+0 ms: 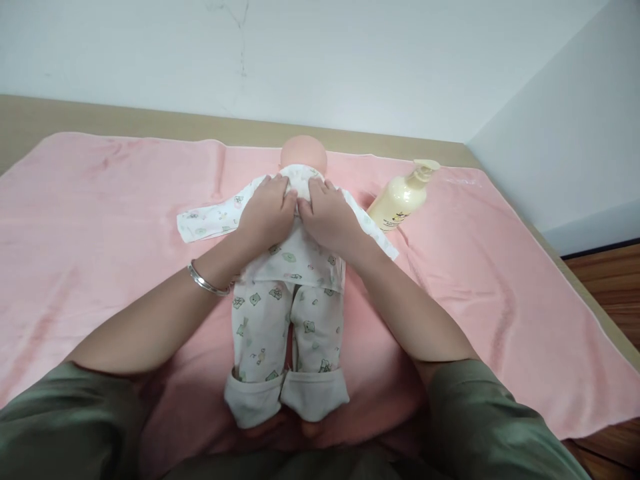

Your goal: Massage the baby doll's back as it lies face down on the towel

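Note:
A baby doll (303, 152) in a white patterned top (310, 257) and matching trousers (263, 333) lies on a pink blanket (450, 293), its head toward the wall and its face out of sight. My left hand (269, 210) rests flat on the left of the doll's upper body, fingers extended. On the right side, my right hand (327, 217) lies on the top in the same manner, the two thumbs close together. Neither hand grips anything. The trouser cuffs are folded up around the feet.
A pale yellow pump bottle (400, 200) leans at a tilt on the blanket, right of the doll, near its sleeve. Behind the blanket run a wooden table edge (175, 120) and a white wall. Brown wood shows at the far right.

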A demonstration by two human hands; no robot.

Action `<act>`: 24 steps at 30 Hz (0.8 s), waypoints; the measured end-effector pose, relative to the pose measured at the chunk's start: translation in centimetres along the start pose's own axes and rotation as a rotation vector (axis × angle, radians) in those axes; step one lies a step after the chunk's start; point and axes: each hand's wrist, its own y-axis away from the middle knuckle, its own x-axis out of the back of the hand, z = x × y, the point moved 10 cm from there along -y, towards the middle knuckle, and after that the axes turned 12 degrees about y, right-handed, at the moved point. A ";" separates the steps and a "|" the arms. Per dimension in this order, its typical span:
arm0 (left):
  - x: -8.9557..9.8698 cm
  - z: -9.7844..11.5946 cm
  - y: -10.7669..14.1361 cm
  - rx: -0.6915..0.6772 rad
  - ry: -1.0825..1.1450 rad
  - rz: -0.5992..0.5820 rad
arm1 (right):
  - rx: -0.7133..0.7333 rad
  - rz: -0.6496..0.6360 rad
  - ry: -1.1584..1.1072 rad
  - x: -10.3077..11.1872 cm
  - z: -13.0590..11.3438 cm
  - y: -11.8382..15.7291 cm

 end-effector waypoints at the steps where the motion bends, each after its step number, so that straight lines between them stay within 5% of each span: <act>1: 0.2 -0.5 -0.4 0.014 0.014 -0.002 | 0.006 0.019 0.034 0.4 -0.5 0.5; 5: 0.2 -0.8 -0.7 0.014 -0.004 -0.009 | 0.038 0.088 0.109 1.3 -1.2 1.2; 12: -1.1 2.4 2.1 -0.124 -0.109 0.001 | 0.019 0.015 -0.113 0.0 1.8 -2.1; 20: 0.3 -1.5 -0.9 0.070 0.063 -0.011 | -0.021 0.026 0.090 1.3 -0.4 0.9; 24: 0.4 -1.7 -1.0 0.040 0.008 0.024 | 0.008 0.039 0.097 1.2 -0.7 0.8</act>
